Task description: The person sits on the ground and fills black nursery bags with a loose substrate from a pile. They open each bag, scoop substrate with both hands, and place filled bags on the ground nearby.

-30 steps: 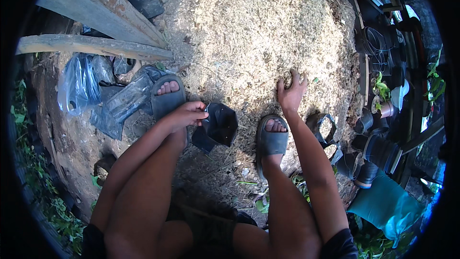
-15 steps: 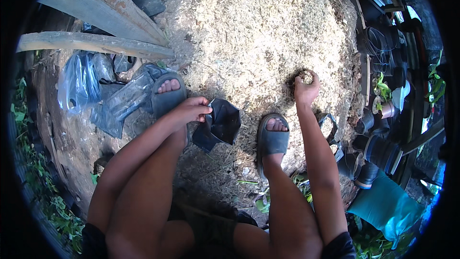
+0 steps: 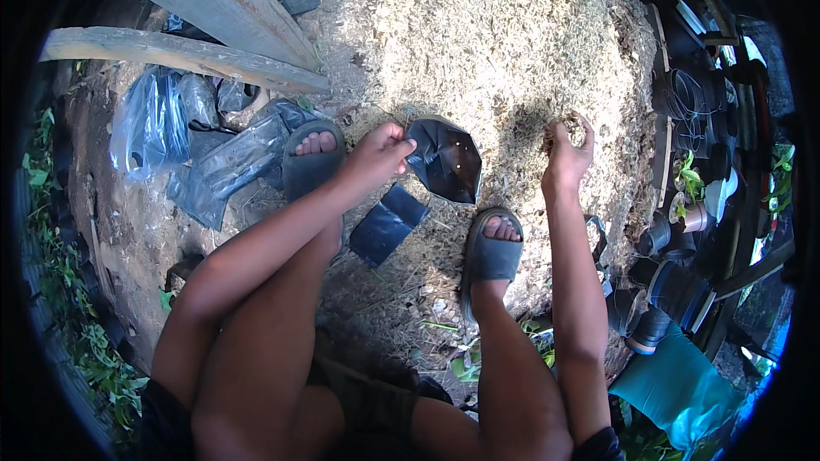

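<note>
My left hand (image 3: pixel 384 152) is closed on the rim of a black plastic planting bag (image 3: pixel 448 166). The bag's mouth gapes toward me, and a few pale flecks show inside. To its right, over the pale, shaving-like loose material (image 3: pixel 478 51), my right hand (image 3: pixel 570 154) has its fingers curled round a small clump of that material. Most of the clump is hidden by the fingers. A second black plastic bag (image 3: pixel 389 224) lies flat on the ground, below my left hand and between my feet.
Sandals (image 3: pixel 494 258) are on both my feet. Clear and dark plastic bags (image 3: pixel 218 175) lie at the left, under wooden beams (image 3: pixel 188 64). Stacked black pots (image 3: pixel 675 286), a coil of wire (image 3: pixel 683 94) and a teal sheet (image 3: pixel 679 384) line the right side.
My left hand has lifted the bag up and to the right, uncovering the flat bag beneath. My right hand has shifted slightly right in the picture. The whole view has also shifted a little.
</note>
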A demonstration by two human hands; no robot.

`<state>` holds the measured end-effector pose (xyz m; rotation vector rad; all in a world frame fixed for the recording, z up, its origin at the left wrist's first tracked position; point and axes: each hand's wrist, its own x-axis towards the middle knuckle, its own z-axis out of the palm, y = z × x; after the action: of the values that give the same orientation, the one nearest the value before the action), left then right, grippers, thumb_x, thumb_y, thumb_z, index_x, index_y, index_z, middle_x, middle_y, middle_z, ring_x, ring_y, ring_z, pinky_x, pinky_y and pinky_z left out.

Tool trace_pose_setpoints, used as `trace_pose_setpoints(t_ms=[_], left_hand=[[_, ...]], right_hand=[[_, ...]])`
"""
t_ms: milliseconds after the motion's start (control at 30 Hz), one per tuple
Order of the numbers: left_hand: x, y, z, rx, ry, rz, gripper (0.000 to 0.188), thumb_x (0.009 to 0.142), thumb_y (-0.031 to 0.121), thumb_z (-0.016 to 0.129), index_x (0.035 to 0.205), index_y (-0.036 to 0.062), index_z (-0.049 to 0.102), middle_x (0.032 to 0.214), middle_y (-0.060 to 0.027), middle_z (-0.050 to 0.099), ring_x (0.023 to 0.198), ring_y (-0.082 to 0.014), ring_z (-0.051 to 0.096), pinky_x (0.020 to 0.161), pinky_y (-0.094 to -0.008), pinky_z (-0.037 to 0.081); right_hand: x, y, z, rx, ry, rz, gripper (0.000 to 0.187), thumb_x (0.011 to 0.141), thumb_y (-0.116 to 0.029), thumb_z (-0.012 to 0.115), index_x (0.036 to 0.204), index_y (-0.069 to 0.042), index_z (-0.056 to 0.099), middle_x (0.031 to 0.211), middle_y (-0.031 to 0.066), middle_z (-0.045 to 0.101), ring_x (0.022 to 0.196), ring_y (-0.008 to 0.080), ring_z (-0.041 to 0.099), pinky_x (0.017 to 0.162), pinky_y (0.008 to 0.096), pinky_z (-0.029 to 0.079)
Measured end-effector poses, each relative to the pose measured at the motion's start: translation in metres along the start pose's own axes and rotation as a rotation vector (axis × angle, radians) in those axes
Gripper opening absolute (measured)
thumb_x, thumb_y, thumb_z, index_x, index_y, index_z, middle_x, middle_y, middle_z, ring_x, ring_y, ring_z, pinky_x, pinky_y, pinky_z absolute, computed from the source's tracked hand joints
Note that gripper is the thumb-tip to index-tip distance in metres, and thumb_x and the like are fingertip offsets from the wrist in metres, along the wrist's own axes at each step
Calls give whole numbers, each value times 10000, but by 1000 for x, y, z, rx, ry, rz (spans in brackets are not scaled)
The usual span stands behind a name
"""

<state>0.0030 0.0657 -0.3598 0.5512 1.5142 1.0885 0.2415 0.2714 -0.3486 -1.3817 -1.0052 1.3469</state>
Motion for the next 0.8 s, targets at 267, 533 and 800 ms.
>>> trace_pose_setpoints(t_ms=[267, 533, 800], left_hand=[[-14, -12, 2, 1, 53, 7, 194, 1007, 166, 665, 1011, 8, 553, 785, -15, 626, 636, -73, 594, 599, -257, 494], [-10, -2, 12, -14, 94, -3, 189, 1003, 136, 659, 1076, 5, 545, 822, -14, 615, 661, -66, 570, 597, -253, 479], [-12, -13, 2, -92, 43, -34, 205, 945, 95, 648, 1098, -15, 569, 863, -53, 649, 672, -87, 602, 595, -260, 516]], right_hand=[[-54, -41, 49, 82, -454, 170, 422, 889, 20, 734, 1274, -121, 635, 989, 66, 684, 901, 120, 603, 876, 284, 470], [-105, -62, 68, 5, -828, 239, 422, 861, 84, 720, 1246, -78, 655, 1223, 36, 610, 1015, 76, 590, 920, 258, 496], [-114, -32, 70, -315, -1030, -102, 398, 812, 46, 747, 1189, -63, 682, 1143, 38, 676, 1119, 126, 604, 1042, 307, 454]])
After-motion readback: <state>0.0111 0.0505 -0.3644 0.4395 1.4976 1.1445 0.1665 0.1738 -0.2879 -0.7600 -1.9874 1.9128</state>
